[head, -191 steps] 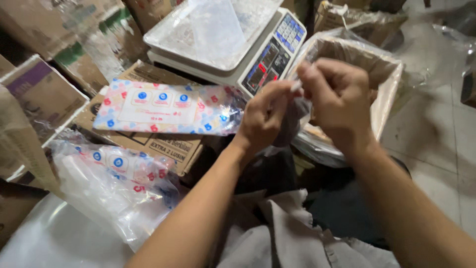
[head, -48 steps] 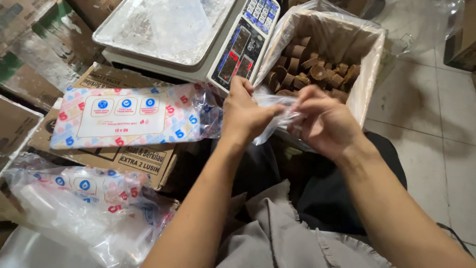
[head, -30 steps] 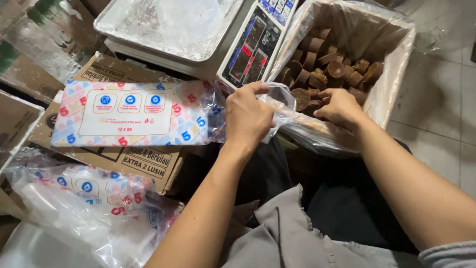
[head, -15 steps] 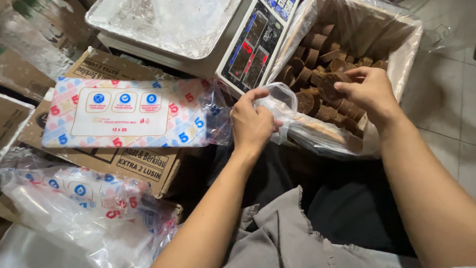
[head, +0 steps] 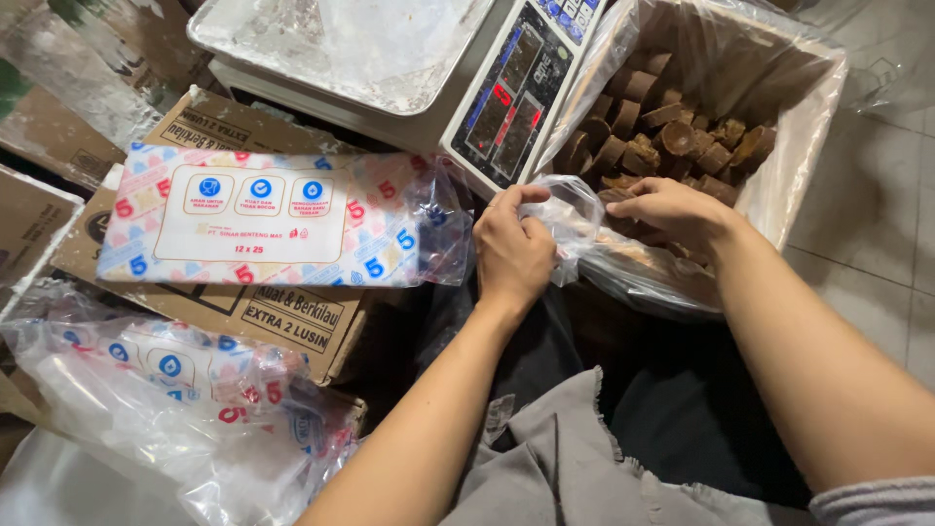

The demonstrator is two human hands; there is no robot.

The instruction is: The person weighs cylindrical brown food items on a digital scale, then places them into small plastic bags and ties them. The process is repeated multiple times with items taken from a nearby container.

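**Item 1, left hand** (head: 511, 248): grip pinched on the rim of a small clear plastic bag (head: 577, 216), thumb and fingers holding its mouth up and open toward the right.

**Item 2, right hand** (head: 672, 209): palm down at the bag's mouth, at the near edge of the lined box (head: 813, 127). The fingers curl downward. Whether the grip encloses a piece cannot be told, as the fingertips are hidden.

**Item 3, brown blocks** (head: 672, 122): short cylinders and broken chunks, heaped in the lined box just beyond the right hand.

**Item 4, surroundings:**
- A digital scale (head: 516, 88) with a plastic-covered pan (head: 341, 49) stands to the left of the box.
- A flat pack of printed bags (head: 273, 219) lies on a cardboard carton (head: 292, 321).
- More loose packs (head: 185, 390) lie at lower left.
- Tiled floor (head: 877, 224) shows at right.

**Step in hand (judged):** filling the small bag with blocks from the box, at the point where hand and bag mouth meet.

**Requirement (judged):** the left pinch has to keep the mouth wide and steady, and the thin film looks apt to fold shut.

**Change from half a second earlier:** the right hand was deeper over the heap and has drawn back to the bag. The left hand remains at the rim.
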